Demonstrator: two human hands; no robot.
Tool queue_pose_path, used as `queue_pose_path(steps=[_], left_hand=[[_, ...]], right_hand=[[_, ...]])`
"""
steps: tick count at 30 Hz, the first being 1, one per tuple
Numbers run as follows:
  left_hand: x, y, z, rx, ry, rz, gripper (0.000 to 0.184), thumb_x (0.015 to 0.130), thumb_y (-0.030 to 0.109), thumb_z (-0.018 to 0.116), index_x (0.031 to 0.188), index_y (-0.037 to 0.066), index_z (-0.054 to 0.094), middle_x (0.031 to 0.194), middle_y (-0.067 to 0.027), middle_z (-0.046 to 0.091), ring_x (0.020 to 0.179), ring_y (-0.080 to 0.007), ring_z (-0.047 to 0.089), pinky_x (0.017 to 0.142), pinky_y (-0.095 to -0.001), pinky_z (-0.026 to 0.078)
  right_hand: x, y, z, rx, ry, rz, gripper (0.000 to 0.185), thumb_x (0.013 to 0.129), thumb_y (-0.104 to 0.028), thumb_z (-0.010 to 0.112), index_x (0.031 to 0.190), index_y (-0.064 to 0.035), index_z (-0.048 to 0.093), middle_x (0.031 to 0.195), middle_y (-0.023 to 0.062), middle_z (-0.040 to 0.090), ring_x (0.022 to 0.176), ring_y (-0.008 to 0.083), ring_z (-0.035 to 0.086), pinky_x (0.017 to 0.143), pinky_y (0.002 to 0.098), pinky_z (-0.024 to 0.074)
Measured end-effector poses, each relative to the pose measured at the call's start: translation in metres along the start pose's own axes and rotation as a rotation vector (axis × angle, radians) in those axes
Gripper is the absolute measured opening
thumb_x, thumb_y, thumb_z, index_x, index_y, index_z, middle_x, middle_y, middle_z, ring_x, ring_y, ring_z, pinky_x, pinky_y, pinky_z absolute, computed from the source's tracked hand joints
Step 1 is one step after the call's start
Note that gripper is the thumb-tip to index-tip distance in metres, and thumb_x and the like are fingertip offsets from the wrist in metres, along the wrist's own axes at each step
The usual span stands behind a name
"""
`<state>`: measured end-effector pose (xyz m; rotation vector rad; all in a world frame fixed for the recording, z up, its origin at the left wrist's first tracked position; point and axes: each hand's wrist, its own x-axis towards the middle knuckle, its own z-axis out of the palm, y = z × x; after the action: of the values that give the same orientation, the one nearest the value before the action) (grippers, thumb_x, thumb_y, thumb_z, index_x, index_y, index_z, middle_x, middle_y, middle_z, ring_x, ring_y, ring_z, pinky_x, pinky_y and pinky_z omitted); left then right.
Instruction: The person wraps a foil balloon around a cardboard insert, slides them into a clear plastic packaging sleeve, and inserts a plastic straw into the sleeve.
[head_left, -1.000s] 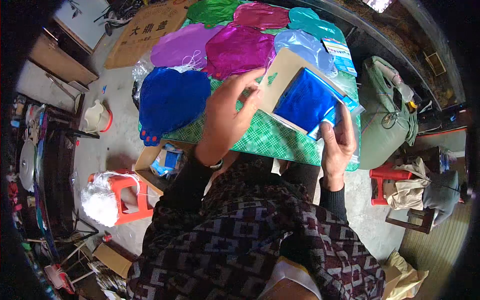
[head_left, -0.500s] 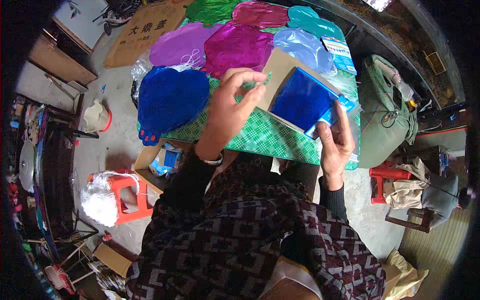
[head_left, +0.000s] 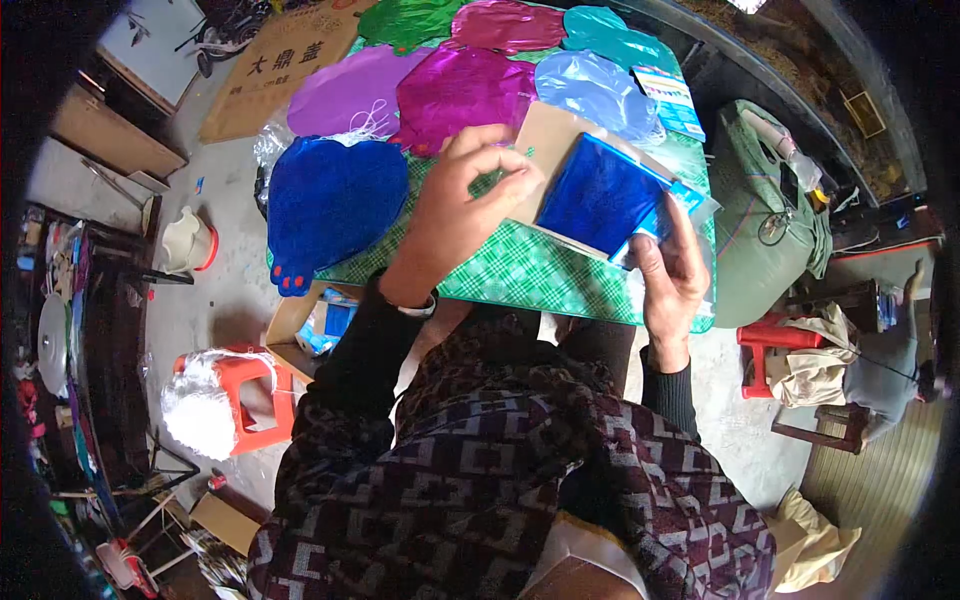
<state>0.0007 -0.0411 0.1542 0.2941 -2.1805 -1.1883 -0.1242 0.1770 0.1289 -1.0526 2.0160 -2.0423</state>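
My right hand grips the edge of a flat package: folded shiny blue foil with a light-blue printed card, in clear plastic. Behind the foil a plain tan cardboard flap sticks out to the left. My left hand is just left of the flap, thumb and index finger pinched. A small greenish bit shows at the fingertips, too small to name. Below both hands lies a green checked tablecloth. Left of my left hand is a flat blue foil balloon with red spots at its lower end.
Purple, magenta, pale blue and other foil balloons cover the table's far part. A red stool and an open cardboard box stand at left. Another person is at far right.
Both hands and the package stay close to where they were, my left hand's fingers slightly shifted. The view has moved a little. At far right, the other person's arm is now raised.
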Motion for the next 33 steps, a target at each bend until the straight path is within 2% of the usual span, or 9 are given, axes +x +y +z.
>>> queue_pose_path(steps=[6, 10, 16, 21, 26, 30, 33], left_hand=[[0.003, 0.005, -0.017, -0.216, -0.166, -0.008, 0.022, 0.093, 0.002, 0.06, 0.111, 0.003, 0.073, 0.121, -0.0088, 0.062, 0.101, -0.017, 0.058, 0.084, -0.0259, 0.044], [-0.003, 0.001, -0.026, -0.312, -0.258, -0.085, 0.029, 0.093, -0.002, 0.055, 0.115, 0.004, 0.073, 0.114, -0.007, 0.065, 0.086, -0.0127, 0.056, 0.074, -0.0232, 0.041], [0.002, 0.002, -0.03, -0.225, -0.313, -0.07, 0.032, 0.093, -0.003, 0.053, 0.117, 0.004, 0.072, 0.104, -0.0054, 0.066, 0.076, -0.0101, 0.052, 0.068, -0.0225, 0.039], [0.006, 0.006, -0.031, -0.136, -0.269, 0.124, 0.033, 0.094, -0.001, 0.051, 0.12, 0.003, 0.071, 0.102, -0.0048, 0.066, 0.076, -0.0102, 0.051, 0.067, -0.0233, 0.039], [0.007, 0.009, -0.037, -0.248, -0.395, -0.01, 0.036, 0.094, 0.002, 0.05, 0.125, 0.0, 0.068, 0.105, -0.006, 0.065, 0.079, -0.0099, 0.052, 0.067, -0.0234, 0.04], [0.004, 0.011, -0.028, -0.486, -0.435, -0.212, 0.039, 0.095, 0.006, 0.047, 0.13, -0.004, 0.063, 0.11, -0.0084, 0.066, 0.083, -0.0095, 0.056, 0.072, -0.0235, 0.044], [0.0, 0.001, -0.014, -0.615, -0.361, -0.249, 0.037, 0.096, 0.006, 0.049, 0.129, -0.004, 0.063, 0.108, -0.0089, 0.067, 0.083, -0.0093, 0.058, 0.073, -0.0229, 0.045]], right_hand=[[0.003, -0.001, -0.002, 0.038, -0.02, -0.006, 0.054, 0.09, 0.001, 0.07, 0.142, -0.0048, 0.058, 0.091, 0.0017, 0.063, 0.067, 0.0083, 0.052, 0.062, 0.0213, 0.0449], [0.002, 0.002, -0.012, -0.07, -0.061, -0.015, 0.052, 0.089, 0.0, 0.071, 0.14, -0.005, 0.06, 0.088, 0.0006, 0.061, 0.064, 0.0076, 0.047, 0.06, 0.0207, 0.0412], [0.006, 0.002, -0.019, -0.051, -0.072, -0.023, 0.051, 0.088, -0.001, 0.072, 0.138, -0.0047, 0.062, 0.087, 0.0003, 0.061, 0.063, 0.0078, 0.043, 0.06, 0.0206, 0.0391], [0.009, -0.005, -0.019, -0.102, -0.074, -0.046, 0.05, 0.088, 0.0, 0.072, 0.138, -0.0043, 0.062, 0.089, 0.0015, 0.062, 0.067, 0.0076, 0.048, 0.062, 0.0213, 0.0421], [0.008, -0.009, -0.016, -0.09, -0.073, -0.035, 0.05, 0.088, 0.002, 0.071, 0.137, -0.0035, 0.062, 0.102, 0.0061, 0.07, 0.075, 0.0096, 0.058, 0.068, 0.0227, 0.048], [0.01, -0.008, -0.016, -0.18, -0.091, -0.106, 0.049, 0.086, 0.003, 0.071, 0.135, -0.0026, 0.063, 0.119, 0.0101, 0.072, 0.086, 0.0129, 0.065, 0.076, 0.0245, 0.0523], [0.01, -0.007, -0.018, -0.192, -0.116, -0.109, 0.049, 0.086, 0.004, 0.071, 0.134, -0.0025, 0.064, 0.123, 0.0102, 0.071, 0.087, 0.0137, 0.066, 0.078, 0.0248, 0.0527]])
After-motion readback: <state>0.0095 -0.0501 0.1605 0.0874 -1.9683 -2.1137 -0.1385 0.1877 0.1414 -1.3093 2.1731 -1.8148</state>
